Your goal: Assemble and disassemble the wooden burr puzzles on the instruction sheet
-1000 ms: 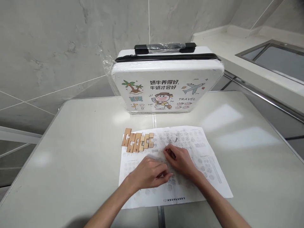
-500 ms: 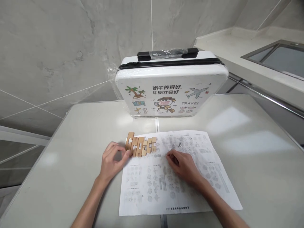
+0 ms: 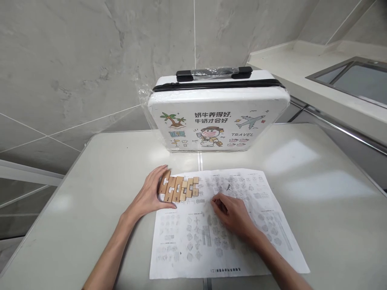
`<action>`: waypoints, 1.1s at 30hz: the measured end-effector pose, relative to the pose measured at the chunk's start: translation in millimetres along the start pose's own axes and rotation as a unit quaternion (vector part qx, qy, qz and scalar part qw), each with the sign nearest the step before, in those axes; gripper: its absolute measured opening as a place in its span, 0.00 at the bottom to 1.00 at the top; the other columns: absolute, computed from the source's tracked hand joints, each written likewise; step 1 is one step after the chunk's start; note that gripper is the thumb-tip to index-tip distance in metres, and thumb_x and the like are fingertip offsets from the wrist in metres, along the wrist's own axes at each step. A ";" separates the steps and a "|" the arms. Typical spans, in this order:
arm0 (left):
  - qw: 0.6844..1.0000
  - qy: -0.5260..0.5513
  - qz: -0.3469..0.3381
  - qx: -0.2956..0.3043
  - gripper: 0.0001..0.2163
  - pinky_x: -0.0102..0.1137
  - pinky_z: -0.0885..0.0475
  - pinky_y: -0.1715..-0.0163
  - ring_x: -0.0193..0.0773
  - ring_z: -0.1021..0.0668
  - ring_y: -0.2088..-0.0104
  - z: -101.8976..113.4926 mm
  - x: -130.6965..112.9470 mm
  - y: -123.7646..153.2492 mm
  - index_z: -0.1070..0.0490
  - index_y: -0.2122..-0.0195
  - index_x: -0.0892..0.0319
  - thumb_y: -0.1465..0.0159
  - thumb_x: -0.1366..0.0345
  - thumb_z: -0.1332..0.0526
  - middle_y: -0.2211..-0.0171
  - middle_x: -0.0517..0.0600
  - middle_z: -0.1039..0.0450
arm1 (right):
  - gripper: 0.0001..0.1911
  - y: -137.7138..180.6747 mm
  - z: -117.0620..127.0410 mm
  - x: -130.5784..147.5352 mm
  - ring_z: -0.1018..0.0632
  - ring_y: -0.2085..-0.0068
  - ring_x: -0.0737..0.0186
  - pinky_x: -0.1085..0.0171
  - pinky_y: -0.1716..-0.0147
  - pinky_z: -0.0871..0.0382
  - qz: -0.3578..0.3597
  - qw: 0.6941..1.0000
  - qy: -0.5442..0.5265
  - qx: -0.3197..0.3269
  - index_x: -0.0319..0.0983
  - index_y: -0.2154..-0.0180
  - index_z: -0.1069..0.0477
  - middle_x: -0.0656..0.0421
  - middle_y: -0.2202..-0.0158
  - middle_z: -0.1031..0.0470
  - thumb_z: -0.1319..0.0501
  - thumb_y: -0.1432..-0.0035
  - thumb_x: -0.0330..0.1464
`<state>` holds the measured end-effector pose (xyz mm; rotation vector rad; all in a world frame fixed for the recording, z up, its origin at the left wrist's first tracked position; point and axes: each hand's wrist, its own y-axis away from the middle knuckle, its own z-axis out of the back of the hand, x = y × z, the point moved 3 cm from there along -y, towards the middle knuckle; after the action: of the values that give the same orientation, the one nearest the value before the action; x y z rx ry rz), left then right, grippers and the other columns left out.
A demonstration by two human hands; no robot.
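Left grip had spread since the earlier frame, from fingers bunched at the near left corner of the wooden pieces to a wide bracket about that end of the row, while the right grip had stayed much where it was.

Grey wall closed off the far side. Before it stretched the pale counter, and at its back stood the white suitcase, upright, in clear wrap. Nearer the person lay the printed sheet, flat, with the wooden pieces at its far left corner. Their row ran left to right; each of the longer pieces had its own long axis pointing away from the person, leaning slightly right at the far end.

The left grip was much the nearer, so the row lay immediately to its right, with the left end inside its curve: fingers by the far end of the leftmost piece, thumb along the near ends. It was well open; whether skin pressed on wood I could not tell. The right grip was curled over the sheet, thumb against fingers, nothing visible in it, with the row to its left and apart. Smallest were the pale blocks at the row's right end.
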<state>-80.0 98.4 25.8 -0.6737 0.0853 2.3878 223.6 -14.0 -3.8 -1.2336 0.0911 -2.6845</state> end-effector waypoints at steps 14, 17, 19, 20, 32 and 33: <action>0.999 0.010 0.026 0.016 0.53 0.54 0.31 0.35 0.62 0.34 0.34 -5.5 -2.6 2.5 0.45 0.25 0.50 0.47 0.37 0.25 0.31 0.61 0.36 | 0.09 -0.4 -1.6 0.0 0.28 0.78 0.64 0.66 0.75 0.41 0.000 1.000 -0.004 0.006 0.42 0.62 0.30 0.64 0.76 0.28 0.45 0.26 0.34; 0.999 0.021 0.025 0.033 0.52 0.54 0.31 0.35 0.63 0.36 0.32 -7.9 -6.3 -0.2 0.44 0.25 0.49 0.46 0.37 0.25 0.32 0.61 0.36 | 0.09 -0.3 -1.4 0.1 0.28 0.78 0.64 0.66 0.75 0.42 -0.001 1.000 -0.003 0.005 0.42 0.63 0.30 0.64 0.77 0.28 0.44 0.26 0.34; 0.999 0.020 0.017 0.041 0.50 0.54 0.32 0.35 0.63 0.35 0.33 -9.0 -8.5 -2.2 0.41 0.26 0.49 0.45 0.37 0.25 0.32 0.61 0.35 | 0.10 -0.2 -1.6 -0.2 0.28 0.78 0.64 0.66 0.75 0.41 -0.004 1.000 -0.003 0.007 0.42 0.63 0.30 0.64 0.77 0.28 0.44 0.26 0.35; 0.999 0.018 0.012 0.043 0.49 0.53 0.32 0.35 0.62 0.34 0.33 -9.3 -9.3 -3.1 0.40 0.27 0.49 0.45 0.37 0.26 0.33 0.61 0.35 | 0.09 -0.1 -1.7 -0.5 0.28 0.77 0.63 0.66 0.74 0.41 -0.006 1.000 -0.003 0.008 0.42 0.63 0.30 0.64 0.77 0.28 0.44 0.26 0.35; 0.997 -0.039 -0.070 -0.010 0.41 0.49 0.25 0.41 0.57 0.27 0.39 -6.8 -10.9 0.1 0.37 0.30 0.52 0.39 0.43 0.27 0.39 0.59 0.26 | 0.10 -1.0 -2.7 -1.1 0.28 0.77 0.63 0.65 0.74 0.42 -0.013 1.000 0.005 0.007 0.42 0.63 0.30 0.63 0.76 0.27 0.44 0.27 0.35; 0.996 -0.046 -0.074 -0.018 0.40 0.49 0.24 0.42 0.57 0.26 0.40 -6.1 -10.9 1.6 0.37 0.30 0.53 0.39 0.43 0.27 0.40 0.60 0.25 | 0.10 -1.1 -2.6 -0.9 0.28 0.77 0.63 0.65 0.73 0.42 -0.013 1.000 0.005 0.008 0.42 0.63 0.30 0.63 0.76 0.27 0.44 0.27 0.35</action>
<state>-71.1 89.5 25.6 -0.5660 -0.0444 2.2777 222.0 -12.7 -6.1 -1.2262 0.0550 -2.7086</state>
